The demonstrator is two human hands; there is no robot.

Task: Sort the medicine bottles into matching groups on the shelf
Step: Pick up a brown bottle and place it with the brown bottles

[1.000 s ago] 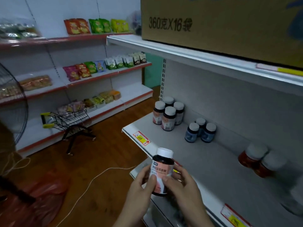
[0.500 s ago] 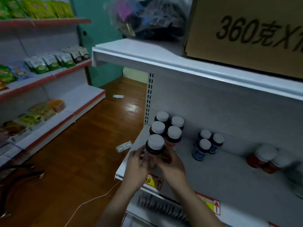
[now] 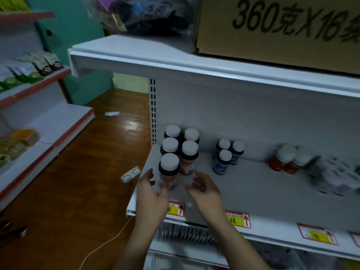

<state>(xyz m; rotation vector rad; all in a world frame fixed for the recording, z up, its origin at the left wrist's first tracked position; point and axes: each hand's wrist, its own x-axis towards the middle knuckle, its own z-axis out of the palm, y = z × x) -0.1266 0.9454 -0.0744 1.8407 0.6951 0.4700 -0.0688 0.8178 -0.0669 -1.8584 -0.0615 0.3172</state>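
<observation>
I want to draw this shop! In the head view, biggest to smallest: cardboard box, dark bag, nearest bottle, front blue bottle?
cardboard box, partly cut off
dark bag
nearest bottle, helped by closeness
front blue bottle
The bottles' true sizes are unsure.

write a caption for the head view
Left hand and right hand flank the front white-capped bottle beside its matching group on the shelf

Lower centre: left hand (image 3: 153, 195) and right hand (image 3: 206, 193) flank white-capped dark bottle (image 3: 169, 168), upright near front edge of grey shelf (image 3: 253, 184). Both hands loosely curled. Left fingertips overlap bottle's base, contact unclear; right hand just beside it, apart. Four like bottles (image 3: 180, 145) in block directly behind. Three blue bottles (image 3: 226, 156) to right; red bottles (image 3: 286, 162) farther right, blurred. Cardboard box (image 3: 272, 26) upper right. Wooden floor (image 3: 87, 182) left.
</observation>
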